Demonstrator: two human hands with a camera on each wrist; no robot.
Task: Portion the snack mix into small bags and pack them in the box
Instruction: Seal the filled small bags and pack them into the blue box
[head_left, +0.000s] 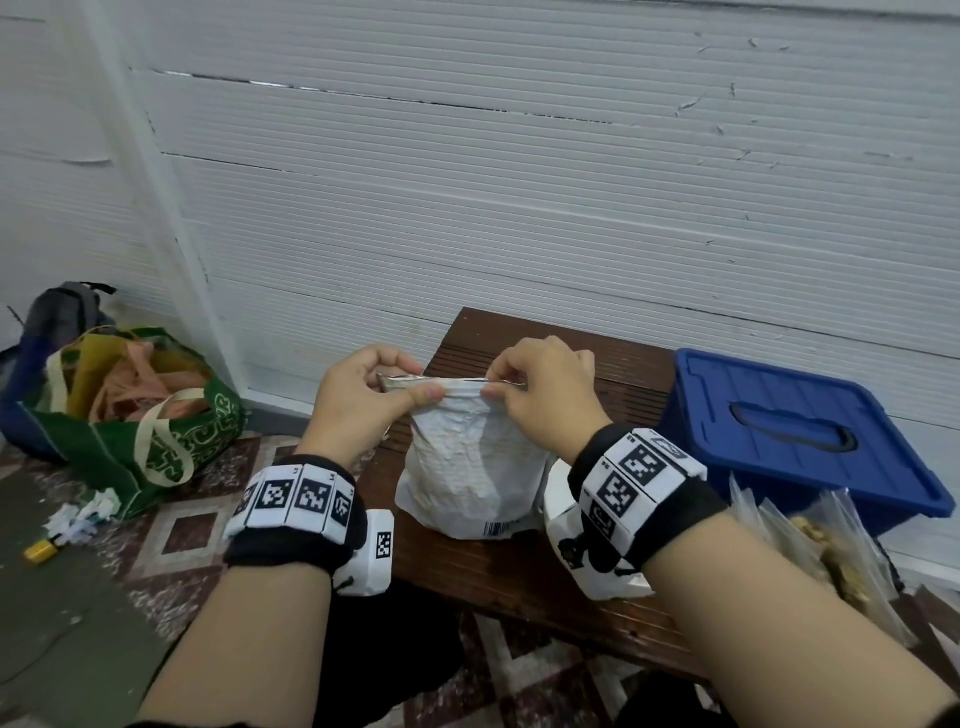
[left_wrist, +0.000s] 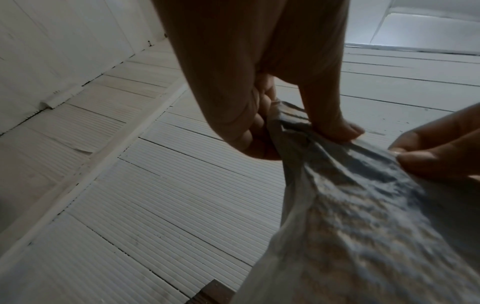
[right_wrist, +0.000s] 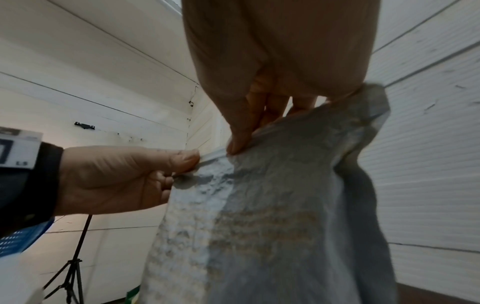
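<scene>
Pinching the snack bag (head_left: 470, 457) top edge (upright on the bench (head_left: 524, 577)): left hand (head_left: 363, 402) and right hand (head_left: 545, 395), fingers clamped.

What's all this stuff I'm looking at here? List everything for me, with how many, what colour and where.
Crinkled paper snack bag: one, white, upright on the bench, top edge pinched by both hands.
Slatted wooden bench: one, dark brown, against the wall.
Lidded plastic box: one, blue, on the bench's right end.
Small clear bags: several, transparent, some holding snack mix, in front of the box.
Fabric tote bag: one, green, on the floor at left.
Backpack: one, grey, behind the tote.
Tripod: one, black, seen in the right wrist view.
Left hand: pinches the bag top.
Right hand: pinches the bag top.
</scene>
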